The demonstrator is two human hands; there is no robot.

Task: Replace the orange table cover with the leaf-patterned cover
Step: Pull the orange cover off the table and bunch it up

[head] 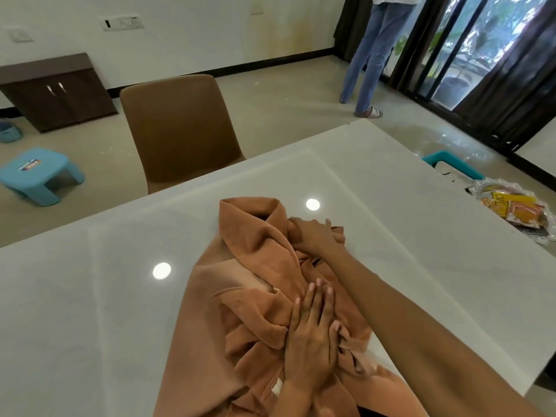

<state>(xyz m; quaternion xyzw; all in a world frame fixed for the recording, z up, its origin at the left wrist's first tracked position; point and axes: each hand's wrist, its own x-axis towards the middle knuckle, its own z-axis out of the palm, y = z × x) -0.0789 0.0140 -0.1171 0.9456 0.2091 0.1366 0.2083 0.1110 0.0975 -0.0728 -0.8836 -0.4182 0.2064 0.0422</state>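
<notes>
The orange table cover [246, 284] lies bunched in a heap on the glossy white table [90, 311], trailing off the near edge toward me. My left hand [313, 335] presses flat on the heap with straight fingers, its thumb tucked against a fold. My right hand [313, 236] reaches further out and grips the far bunched part of the cloth, fingers curled into it. No leaf-patterned cover is in view.
A brown chair [177, 130] stands at the table's far side. A blue stool [39, 173] and a dark cabinet [57, 91] are to the left. A person in jeans [373, 55] stands by the window. A tray of packets [517, 209] and a teal chair [454, 165] sit right.
</notes>
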